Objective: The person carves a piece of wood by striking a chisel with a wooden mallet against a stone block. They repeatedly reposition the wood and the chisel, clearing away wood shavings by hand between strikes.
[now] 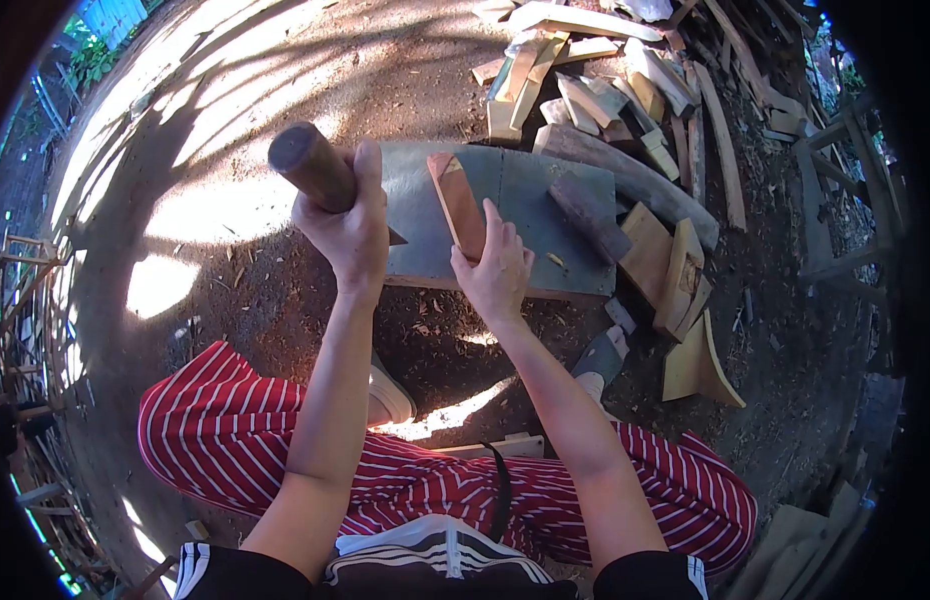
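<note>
My left hand [350,225] is wrapped round a thick, round wooden handle [320,172], raised at the left side of a low grey-topped work block [565,265]. The far end of whatever this handle belongs to is hidden behind the hand. In my right hand [497,268] is a reddish-brown piece of wood [459,208], gripped by its near end, with a paler patch at its far corner. It is over the block's top, tilted away from me. A dark rounded length of wood [590,220] lies on the block's right side.
Several cut wood pieces [585,105] are heaped beyond the block. More offcuts [675,275] lean by its right edge, and a curved yellowish piece [700,365] lies nearer. My legs in red striped trousers [215,430] spread either side. Wood chips cover the dirt ground [245,290].
</note>
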The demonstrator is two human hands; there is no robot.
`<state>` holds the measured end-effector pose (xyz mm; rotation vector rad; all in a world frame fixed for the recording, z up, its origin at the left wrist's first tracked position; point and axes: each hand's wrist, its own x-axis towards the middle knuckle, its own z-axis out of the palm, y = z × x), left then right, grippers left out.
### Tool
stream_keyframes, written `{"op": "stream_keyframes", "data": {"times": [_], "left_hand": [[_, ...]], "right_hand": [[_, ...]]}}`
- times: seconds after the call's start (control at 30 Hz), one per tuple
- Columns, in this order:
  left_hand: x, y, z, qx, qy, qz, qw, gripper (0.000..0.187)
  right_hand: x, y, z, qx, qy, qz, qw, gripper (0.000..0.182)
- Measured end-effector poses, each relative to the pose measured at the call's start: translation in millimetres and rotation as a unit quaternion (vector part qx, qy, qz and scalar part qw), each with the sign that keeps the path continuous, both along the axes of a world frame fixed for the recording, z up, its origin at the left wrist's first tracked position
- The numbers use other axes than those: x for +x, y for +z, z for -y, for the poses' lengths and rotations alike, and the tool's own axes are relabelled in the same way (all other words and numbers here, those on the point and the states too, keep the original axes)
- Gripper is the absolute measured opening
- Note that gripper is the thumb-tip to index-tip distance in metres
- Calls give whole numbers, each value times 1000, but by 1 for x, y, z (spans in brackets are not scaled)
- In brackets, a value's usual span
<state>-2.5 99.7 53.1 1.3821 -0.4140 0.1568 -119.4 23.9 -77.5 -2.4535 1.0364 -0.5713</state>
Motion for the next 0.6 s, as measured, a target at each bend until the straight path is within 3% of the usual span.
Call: {"op": "stream_keyframes", "data": {"times": [0.17,0.4,0.47,0.53,0.6], "left_hand": [[10,-13,-2,23,22,38,999,16],[7,-13,2,13,16,34,999,17],[6,-13,3,20,26,42,999,17],[8,-13,0,32,40,52,997,17],[9,-13,-1,18,31,46,998,18]], "right_hand": [[-24,1,-26,-41,81,40,995,66],[30,8,22,-80,145,134,977,51],[47,-1,43,-83,232,83,966,51],[52,6,54,-138,236,42,961,58],[51,16,62,-3,206,-77,976,66]]}}
